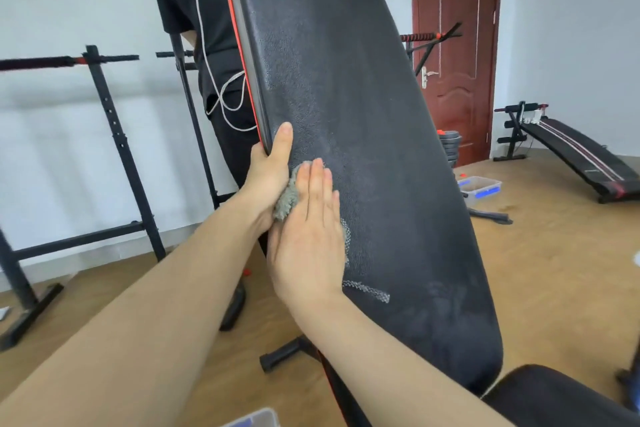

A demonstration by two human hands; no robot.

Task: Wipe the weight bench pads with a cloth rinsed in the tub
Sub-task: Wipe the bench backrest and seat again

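Note:
The black back pad (363, 135) of the weight bench stands raised and tilted, with a red trim along its left edge. My left hand (268, 172) grips that left edge, thumb lying on the front face. My right hand (308, 236) presses flat, fingers straight, on a grey fuzzy cloth (287, 199) against the lower left of the pad. Most of the cloth is hidden under my palm. Wet streaks show on the pad near my hand. The black seat pad (554, 395) sits at the bottom right.
A person in black (207, 28) stands right behind the pad. A black rack (114, 135) stands at the left. A clear bin (479, 186) and a sit-up bench (575, 152) lie on the wooden floor at right, by a red door (457, 45).

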